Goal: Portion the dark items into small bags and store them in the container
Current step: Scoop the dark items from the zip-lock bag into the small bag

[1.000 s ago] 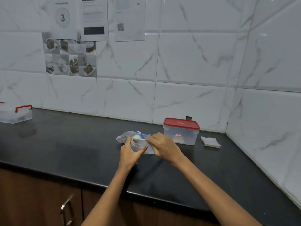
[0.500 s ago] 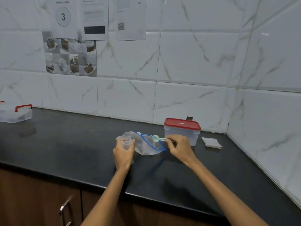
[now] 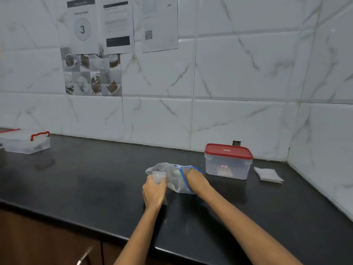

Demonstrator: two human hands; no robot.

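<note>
My left hand point(image 3: 153, 194) grips a small clear bag point(image 3: 159, 176) upright; my right hand point(image 3: 194, 178) reaches into the blue-rimmed zip bag point(image 3: 174, 181), its finger position obscured, on the black counter point(image 3: 95, 184).

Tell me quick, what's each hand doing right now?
Left hand: fingers curled round a small clear bag.
Right hand: reaching into the large zip bag; fingers hidden, cannot tell.

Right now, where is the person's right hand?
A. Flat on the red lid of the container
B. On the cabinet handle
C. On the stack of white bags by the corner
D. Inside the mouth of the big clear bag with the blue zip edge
D: the right hand is pushed into the blue-edged mouth of the big clear bag, apart from the red-lidded container.
</note>
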